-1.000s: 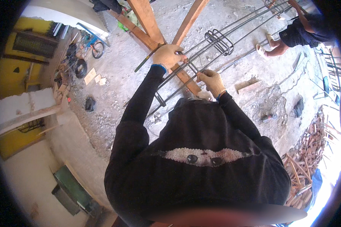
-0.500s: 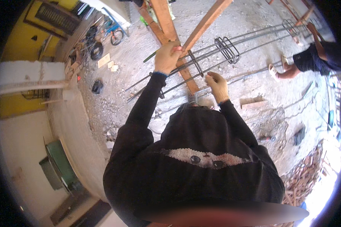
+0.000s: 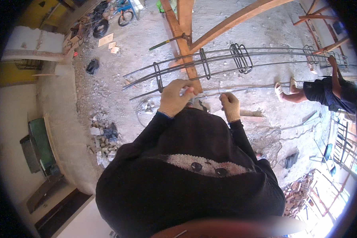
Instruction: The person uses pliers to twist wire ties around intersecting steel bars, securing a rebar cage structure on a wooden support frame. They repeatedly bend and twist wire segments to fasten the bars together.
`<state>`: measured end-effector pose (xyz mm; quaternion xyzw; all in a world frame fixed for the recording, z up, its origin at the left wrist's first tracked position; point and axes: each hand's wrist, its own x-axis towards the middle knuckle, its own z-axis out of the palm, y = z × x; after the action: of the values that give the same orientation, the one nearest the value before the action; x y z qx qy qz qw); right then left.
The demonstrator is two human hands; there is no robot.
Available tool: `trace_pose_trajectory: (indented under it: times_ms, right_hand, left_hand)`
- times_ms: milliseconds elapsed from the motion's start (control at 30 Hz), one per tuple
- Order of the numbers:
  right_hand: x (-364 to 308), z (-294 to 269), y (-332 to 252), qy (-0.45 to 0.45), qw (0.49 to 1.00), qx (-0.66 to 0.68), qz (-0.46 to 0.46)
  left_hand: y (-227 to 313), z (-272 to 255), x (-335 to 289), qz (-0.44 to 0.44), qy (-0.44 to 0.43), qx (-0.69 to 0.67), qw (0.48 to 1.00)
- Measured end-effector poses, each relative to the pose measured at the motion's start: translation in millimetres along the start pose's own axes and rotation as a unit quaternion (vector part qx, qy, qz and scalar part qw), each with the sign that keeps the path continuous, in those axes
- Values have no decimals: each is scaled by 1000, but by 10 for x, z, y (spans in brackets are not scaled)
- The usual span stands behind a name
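Observation:
My left hand (image 3: 175,97), in a pale work glove, is drawn back just below the rebar cage (image 3: 174,69). Its thumb and fingers are bent together; whatever they hold is too small to make out. To its right, my right hand (image 3: 231,107), gloved too, pinches with the fingertips pointing up; any thin thing in them cannot be made out. Long steel bars cross in front of me, with a rectangular stirrup (image 3: 205,63) around them and several more bunched stirrups (image 3: 241,58) to the right. A green-handled bar tool (image 3: 164,43) rests at the wooden support (image 3: 191,71).
Another person (image 3: 325,91) in dark clothes stands at the right, a hand near the cage's far end. Wooden beams (image 3: 234,18) rise ahead. Rubble (image 3: 103,139) lies at the left, a tyre (image 3: 100,28) at the far left, and broken bricks (image 3: 299,194) at the lower right.
My left hand has come away from the bars by the wooden support and back toward my body. My right hand stays pinched, slightly lower. The view has shifted.

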<state>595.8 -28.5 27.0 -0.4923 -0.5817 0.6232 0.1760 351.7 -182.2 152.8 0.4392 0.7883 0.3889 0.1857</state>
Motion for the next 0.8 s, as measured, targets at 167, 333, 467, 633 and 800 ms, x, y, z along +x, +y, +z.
trace_pose_trajectory:
  times_ms: [167, 333, 467, 633, 800]
  right_hand:
    - [289, 223, 154, 28, 998, -51, 0]
    - [464, 377, 172, 84, 985, -112, -101]
    - [625, 484, 84, 113, 976, -52, -178]
    - [772, 644, 0, 136, 972, -27, -188]
    - [718, 671, -130, 110, 973, -30, -199]
  left_hand:
    - [138, 73, 315, 33, -49, 54, 997]
    - [56, 28, 566, 25, -70, 70, 995]
    - [59, 165, 726, 129, -16, 128, 983]
    - [77, 415, 966, 157, -2, 189, 969]
    - [28, 578, 1050, 207, 13, 180, 961]
